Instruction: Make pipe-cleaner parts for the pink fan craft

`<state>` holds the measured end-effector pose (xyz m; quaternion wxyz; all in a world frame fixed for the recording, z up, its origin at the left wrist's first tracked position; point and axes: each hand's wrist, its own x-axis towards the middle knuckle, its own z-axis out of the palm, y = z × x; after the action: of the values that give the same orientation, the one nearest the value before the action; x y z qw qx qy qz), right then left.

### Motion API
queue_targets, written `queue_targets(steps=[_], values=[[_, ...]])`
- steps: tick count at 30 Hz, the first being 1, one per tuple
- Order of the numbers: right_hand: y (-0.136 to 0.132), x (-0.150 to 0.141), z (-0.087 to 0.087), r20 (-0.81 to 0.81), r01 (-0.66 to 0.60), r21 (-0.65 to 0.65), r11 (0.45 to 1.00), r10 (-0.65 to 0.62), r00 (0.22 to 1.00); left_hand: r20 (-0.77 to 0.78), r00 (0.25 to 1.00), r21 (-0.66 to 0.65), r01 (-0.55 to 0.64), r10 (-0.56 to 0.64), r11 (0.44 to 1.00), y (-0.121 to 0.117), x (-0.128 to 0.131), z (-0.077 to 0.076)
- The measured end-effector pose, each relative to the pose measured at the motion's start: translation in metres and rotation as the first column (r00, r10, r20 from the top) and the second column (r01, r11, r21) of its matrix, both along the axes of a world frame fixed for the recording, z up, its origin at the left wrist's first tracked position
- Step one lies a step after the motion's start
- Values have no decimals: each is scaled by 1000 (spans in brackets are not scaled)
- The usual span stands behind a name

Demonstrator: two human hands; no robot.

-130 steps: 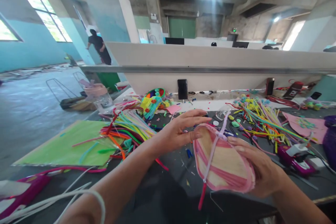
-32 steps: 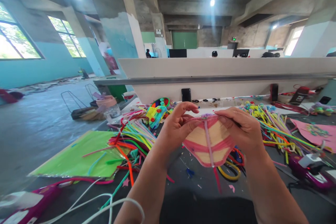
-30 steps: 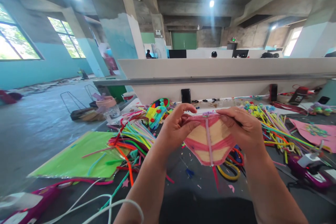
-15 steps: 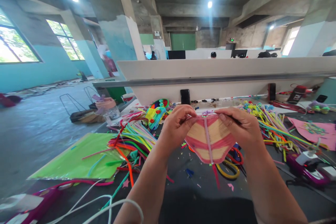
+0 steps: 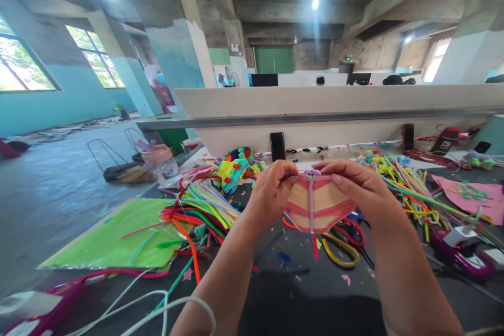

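Observation:
Between my hands, above the dark table, is a pink and cream fan-shaped craft piece (image 5: 325, 207) made of pipe cleaners, with a pale purple strip down its middle. A small purple and green trim (image 5: 312, 172) sits at its top edge, and a red stem (image 5: 315, 248) sticks out below. My left hand (image 5: 275, 184) pinches its upper left edge, fingers closed. At the upper right edge, my right hand (image 5: 350, 181) grips with thumb and fingers. Part of each side of the piece is hidden behind the fingers.
Bundled pipe cleaners (image 5: 208, 205) lie left, near a green sheet packet (image 5: 106, 236); more pipe cleaners (image 5: 409, 194) lie right. A phone (image 5: 277, 147) leans on the white partition (image 5: 334, 139). Purple power strips (image 5: 464, 254) and a white cable (image 5: 165, 310) flank my forearms.
The craft piece has tipped, so its lower part looks shorter and its bottom point and red stem sit higher. Both hands keep their hold, and my right fingers have shifted slightly inward.

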<state>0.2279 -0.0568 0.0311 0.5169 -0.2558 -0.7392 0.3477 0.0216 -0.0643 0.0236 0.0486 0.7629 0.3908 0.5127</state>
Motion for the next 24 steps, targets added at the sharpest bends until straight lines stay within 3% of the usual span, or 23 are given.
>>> queue_targets(steps=[5,11,18,24], values=[[3,0,-2,-68,-133,-163,978,123,990,-19,999,3,-50,50,999,-1,0,0],[6,6,-3,32,-74,-80,994,77,997,-44,998,7,-55,55,998,0,0,-2],[12,5,-5,-9,-149,-127,981,149,989,-60,991,41,121,-118,992,4,-1,2],[19,-1,-11,-54,-158,-179,971,150,987,-33,988,1,151,-151,989,9,-4,1]])
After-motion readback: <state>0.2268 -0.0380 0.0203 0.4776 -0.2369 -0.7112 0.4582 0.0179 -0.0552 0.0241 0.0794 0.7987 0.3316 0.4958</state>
